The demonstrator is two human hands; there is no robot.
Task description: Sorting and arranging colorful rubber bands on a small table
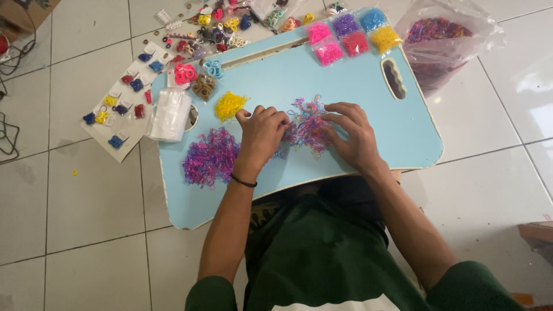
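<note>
A light blue lap table [368, 92] lies across my knees on a tiled floor. In its middle sits a mixed pile of tiny coloured rubber bands [308, 122]. My left hand [262, 135] rests on the pile's left edge with the fingers curled into the bands. My right hand [351, 135] presses on the pile's right side, fingers spread over it. A purple and pink band heap [210, 156] lies left of my left hand, and a small yellow band heap [230, 105] sits above it. Whether either hand pinches a band cannot be seen.
Small bags of sorted bands, pink, purple, blue, red and yellow [351, 35], lie at the table's far edge. A clear bag of mixed bands [438, 40] sits on the floor at right. A stack of clear bags [170, 114] and cards of hair clips [124, 106] lie left.
</note>
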